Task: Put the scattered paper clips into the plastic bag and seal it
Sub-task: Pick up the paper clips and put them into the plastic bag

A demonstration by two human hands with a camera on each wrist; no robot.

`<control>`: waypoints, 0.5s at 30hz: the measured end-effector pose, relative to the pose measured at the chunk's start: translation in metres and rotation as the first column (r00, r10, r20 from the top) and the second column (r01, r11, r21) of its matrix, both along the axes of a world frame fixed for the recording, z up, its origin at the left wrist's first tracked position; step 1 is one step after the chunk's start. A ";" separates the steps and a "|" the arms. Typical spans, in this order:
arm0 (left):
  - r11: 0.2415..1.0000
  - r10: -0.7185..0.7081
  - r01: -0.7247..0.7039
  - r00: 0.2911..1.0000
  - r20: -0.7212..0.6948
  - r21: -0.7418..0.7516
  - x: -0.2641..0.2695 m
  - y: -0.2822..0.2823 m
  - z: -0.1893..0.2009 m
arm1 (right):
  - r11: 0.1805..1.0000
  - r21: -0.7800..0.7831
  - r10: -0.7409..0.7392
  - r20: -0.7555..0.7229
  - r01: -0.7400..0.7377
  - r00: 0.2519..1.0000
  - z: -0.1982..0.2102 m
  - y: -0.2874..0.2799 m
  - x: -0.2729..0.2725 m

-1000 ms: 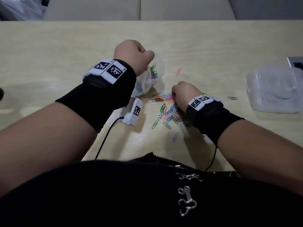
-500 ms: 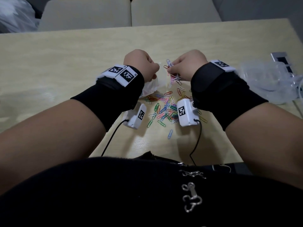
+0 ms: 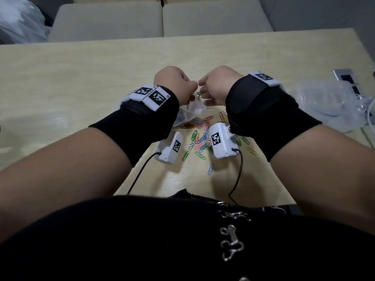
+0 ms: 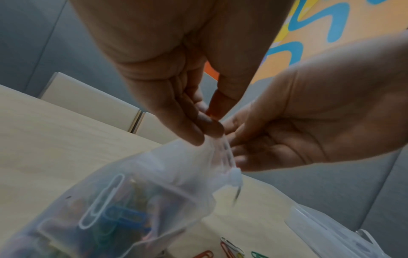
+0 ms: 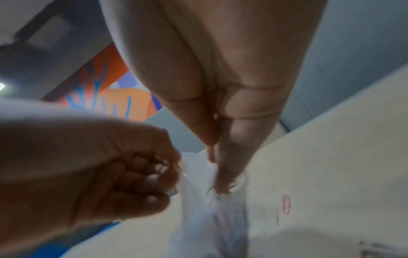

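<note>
Many paper clips (image 3: 199, 144) scattered nearest on the table (image 3: 81, 78), light, slippery, best pinched several at once. Just beyond, lifted over the pile, soft limp plastic bag (image 4: 137, 197), partly filled with clips, rim pinched by left hand (image 3: 175, 85). Right hand (image 3: 216, 86) at the mouth, fingertips together around clips, likely dropping them in.
</note>
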State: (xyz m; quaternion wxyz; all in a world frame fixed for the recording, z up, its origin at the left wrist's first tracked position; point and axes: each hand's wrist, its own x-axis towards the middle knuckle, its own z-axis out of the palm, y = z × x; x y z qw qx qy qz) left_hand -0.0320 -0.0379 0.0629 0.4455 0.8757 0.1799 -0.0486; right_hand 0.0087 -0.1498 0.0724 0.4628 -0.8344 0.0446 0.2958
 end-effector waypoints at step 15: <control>0.996 0.047 -0.047 0.999 0.000 0.078 -0.009 0.016 0.001 | 0.514 -0.795 0.119 -0.308 -0.324 0.944 -0.074 -0.077 -0.031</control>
